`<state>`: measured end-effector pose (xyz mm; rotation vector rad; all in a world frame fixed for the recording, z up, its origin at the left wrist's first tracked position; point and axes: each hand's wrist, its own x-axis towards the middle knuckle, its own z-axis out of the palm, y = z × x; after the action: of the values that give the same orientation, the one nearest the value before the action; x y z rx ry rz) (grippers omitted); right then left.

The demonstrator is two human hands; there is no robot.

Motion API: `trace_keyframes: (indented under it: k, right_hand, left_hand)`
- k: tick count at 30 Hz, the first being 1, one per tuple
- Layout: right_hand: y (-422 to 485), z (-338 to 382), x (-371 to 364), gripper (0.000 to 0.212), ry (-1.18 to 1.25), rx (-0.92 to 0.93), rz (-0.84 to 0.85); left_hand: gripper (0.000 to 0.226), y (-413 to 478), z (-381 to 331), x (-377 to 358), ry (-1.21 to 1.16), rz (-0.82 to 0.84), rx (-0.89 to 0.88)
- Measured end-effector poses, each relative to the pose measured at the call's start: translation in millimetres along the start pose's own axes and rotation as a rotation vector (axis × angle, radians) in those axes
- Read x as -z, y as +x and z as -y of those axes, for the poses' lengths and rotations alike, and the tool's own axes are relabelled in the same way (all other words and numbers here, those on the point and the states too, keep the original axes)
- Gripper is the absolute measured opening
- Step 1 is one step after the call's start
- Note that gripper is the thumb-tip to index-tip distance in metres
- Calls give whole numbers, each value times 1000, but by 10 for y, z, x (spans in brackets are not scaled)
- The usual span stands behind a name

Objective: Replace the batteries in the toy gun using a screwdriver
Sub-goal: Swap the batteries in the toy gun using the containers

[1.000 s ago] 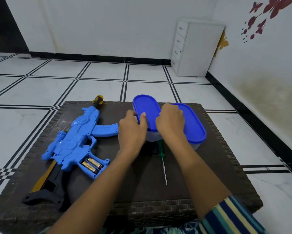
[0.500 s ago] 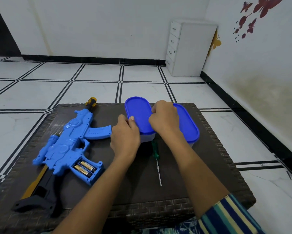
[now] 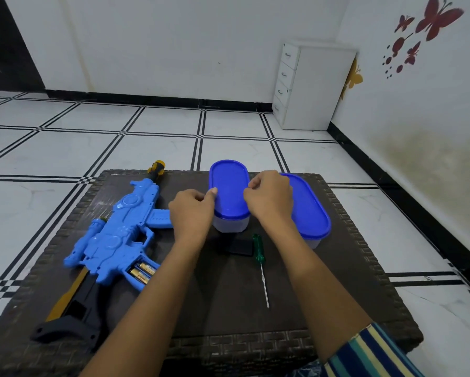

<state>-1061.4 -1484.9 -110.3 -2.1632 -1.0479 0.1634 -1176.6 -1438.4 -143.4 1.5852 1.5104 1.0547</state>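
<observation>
A blue toy gun [image 3: 119, 235] lies on the left of the dark woven table [image 3: 228, 317], its open grip compartment showing two gold batteries [image 3: 141, 272]. A green-handled screwdriver [image 3: 261, 265] lies near the middle, beside a small black cover [image 3: 240, 247]. Two clear boxes with blue lids stand at the back. My left hand [image 3: 191, 213] and my right hand [image 3: 269, 200] grip the left box [image 3: 229, 194] at the two sides of its lid.
The second blue-lidded box [image 3: 307, 210] stands just right of my right hand. A white drawer cabinet [image 3: 312, 85] sits in the far corner on the tiled floor. The wall runs close along the table's right side.
Both hands have shifted slightly along the left box's lid edges. The black cover below the box has come into sight.
</observation>
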Motion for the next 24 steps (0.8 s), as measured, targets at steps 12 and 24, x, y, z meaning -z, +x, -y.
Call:
trace_keyframes:
  k: [12, 24]
  right_hand:
    - [85, -73, -130, 25, 85, -43, -19]
    - [227, -162, -201, 21, -14, -63, 52]
  left_hand:
    - [43, 36, 19, 1, -38, -34, 37]
    - [35, 60, 20, -9, -212, 28, 291]
